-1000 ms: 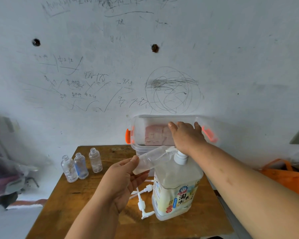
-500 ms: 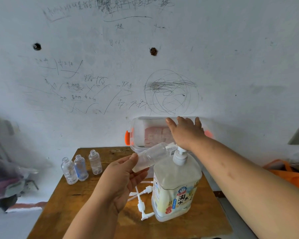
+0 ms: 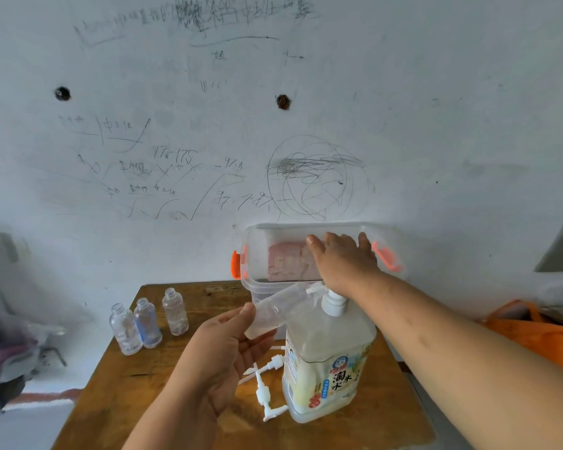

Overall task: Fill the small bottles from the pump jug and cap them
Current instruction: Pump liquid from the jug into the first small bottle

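Observation:
A clear pump jug with a yellow label stands on the wooden table. My right hand lies flat on its white pump head, fingers straight. My left hand holds a small clear bottle tilted, its mouth at the pump spout. Three more small uncapped bottles stand together at the table's back left. Several white pump caps lie on the table between my left hand and the jug.
A clear plastic box with orange latches stands behind the jug against the scribbled wall. An orange bag lies off the table to the right. Blurred fabric sits at the far left.
My right hand has risen with the pump head between the earlier frames and now. The left hand keeps the bottle at the spout.

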A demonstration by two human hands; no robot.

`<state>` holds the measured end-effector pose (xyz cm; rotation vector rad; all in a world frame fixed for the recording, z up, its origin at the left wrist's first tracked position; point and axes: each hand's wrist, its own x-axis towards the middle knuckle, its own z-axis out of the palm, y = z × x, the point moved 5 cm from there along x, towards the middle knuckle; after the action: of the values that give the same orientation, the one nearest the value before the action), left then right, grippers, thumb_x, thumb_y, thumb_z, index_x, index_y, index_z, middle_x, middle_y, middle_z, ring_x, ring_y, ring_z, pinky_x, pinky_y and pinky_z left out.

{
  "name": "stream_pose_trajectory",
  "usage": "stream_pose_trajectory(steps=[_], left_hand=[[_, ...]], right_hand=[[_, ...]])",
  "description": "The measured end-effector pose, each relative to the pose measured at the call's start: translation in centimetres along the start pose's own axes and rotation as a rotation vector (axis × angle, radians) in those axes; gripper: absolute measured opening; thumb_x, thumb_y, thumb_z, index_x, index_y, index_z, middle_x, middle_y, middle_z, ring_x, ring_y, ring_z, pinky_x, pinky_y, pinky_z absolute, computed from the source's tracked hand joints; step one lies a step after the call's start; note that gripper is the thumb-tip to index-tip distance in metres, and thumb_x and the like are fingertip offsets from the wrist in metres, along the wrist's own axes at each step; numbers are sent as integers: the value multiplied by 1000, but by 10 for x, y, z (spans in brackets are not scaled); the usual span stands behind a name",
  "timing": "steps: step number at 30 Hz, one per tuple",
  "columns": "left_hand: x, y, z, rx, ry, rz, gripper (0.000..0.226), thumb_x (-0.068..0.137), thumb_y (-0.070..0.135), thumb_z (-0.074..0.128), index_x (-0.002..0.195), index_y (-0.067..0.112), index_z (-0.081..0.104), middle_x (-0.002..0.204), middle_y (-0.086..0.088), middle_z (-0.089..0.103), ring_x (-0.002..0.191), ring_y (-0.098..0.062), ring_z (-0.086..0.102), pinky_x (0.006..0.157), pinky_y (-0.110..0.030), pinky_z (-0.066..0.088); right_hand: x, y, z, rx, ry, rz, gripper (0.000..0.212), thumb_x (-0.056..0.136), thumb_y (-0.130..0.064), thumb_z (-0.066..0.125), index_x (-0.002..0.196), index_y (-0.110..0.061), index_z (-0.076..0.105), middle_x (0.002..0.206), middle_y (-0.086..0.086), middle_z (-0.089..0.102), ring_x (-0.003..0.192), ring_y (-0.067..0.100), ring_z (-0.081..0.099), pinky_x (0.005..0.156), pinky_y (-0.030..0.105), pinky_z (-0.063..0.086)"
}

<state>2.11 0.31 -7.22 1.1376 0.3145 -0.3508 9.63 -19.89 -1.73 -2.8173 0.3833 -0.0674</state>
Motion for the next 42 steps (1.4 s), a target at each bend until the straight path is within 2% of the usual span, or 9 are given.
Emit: stream_pose_trajectory(steps=[4, 11, 19, 24, 26, 27, 30, 39, 42], left_hand=[[-5, 6, 2, -1, -7, 13, 19, 93, 16, 60, 103, 0, 63, 98, -22, 72, 92, -37, 71, 76, -41, 57], [-3, 9, 3, -11, -20, 21, 22, 93, 16, 59, 107, 0, 63, 101, -22, 72, 91, -36, 71, 72, -39, 58], [7, 1, 0, -10, -12, -13, 24, 93, 18, 60, 108, -1, 63, 98, -22, 74, 91, -36, 72, 77, -42, 58], [1, 0, -1, 11, 2, -31, 23, 93, 17, 60, 107, -1, 63, 97, -22, 73, 89, -36, 72, 76, -42, 59], [-3, 2, 0, 15, 3, -24, 24, 93, 17, 60, 109, -1, 62, 101, -23, 71, 90, -37, 71, 77, -42, 59], [-3, 3, 0, 13, 1, -19, 24, 93, 17, 60, 110, -1, 61, 102, -24, 71, 91, -38, 71, 77, -42, 59], [-6, 8, 0, 10, -18, 12, 23, 92, 17, 61, 108, 0, 62, 101, -23, 72, 90, -37, 72, 73, -41, 59], [-3, 10, 1, 20, -35, 22, 20, 93, 17, 59, 104, 1, 64, 97, -20, 74, 90, -36, 72, 75, -41, 59], [0, 8, 0, 23, -29, 14, 20, 93, 17, 59, 105, 1, 64, 97, -20, 74, 89, -36, 73, 73, -40, 59]], right_hand=[[-4, -4, -17, -2, 12, 48, 67, 95, -61, 14, 150, -22, 19, 156, 10, 18, 146, 36, -5, 117, 52, 8], [-3, -7, -18, 0, 32, 49, 68, 96, -59, 15, 151, -19, 16, 159, 7, 13, 147, 33, -10, 118, 50, 5], [17, 4, 4, -126, -3, 3, 56, 95, -43, 10, 149, -27, 19, 156, 7, 17, 146, 38, -3, 118, 54, 3], [6, 3, 8, -45, -23, 20, 54, 96, -40, 12, 147, -26, 23, 152, 6, 25, 145, 37, 6, 116, 55, 7], [2, 1, 1, -38, -21, 20, 63, 92, -46, 2, 144, -23, 29, 149, 8, 29, 143, 39, 11, 116, 56, 9], [2, 1, -2, -19, -10, 33, 69, 89, -51, -1, 143, -22, 30, 149, 10, 31, 143, 39, 9, 116, 55, 10], [-3, -6, -20, 64, 41, 32, 63, 97, -56, 15, 147, -19, 26, 155, 7, 23, 146, 34, -2, 118, 50, 8], [9, -1, -9, -39, -11, 4, 51, 98, -35, 14, 145, -20, 27, 155, 7, 20, 145, 39, 3, 115, 58, 8], [10, 2, -4, -63, -12, 14, 52, 96, -34, 15, 147, -23, 20, 157, 7, 14, 145, 40, -5, 116, 57, 6]])
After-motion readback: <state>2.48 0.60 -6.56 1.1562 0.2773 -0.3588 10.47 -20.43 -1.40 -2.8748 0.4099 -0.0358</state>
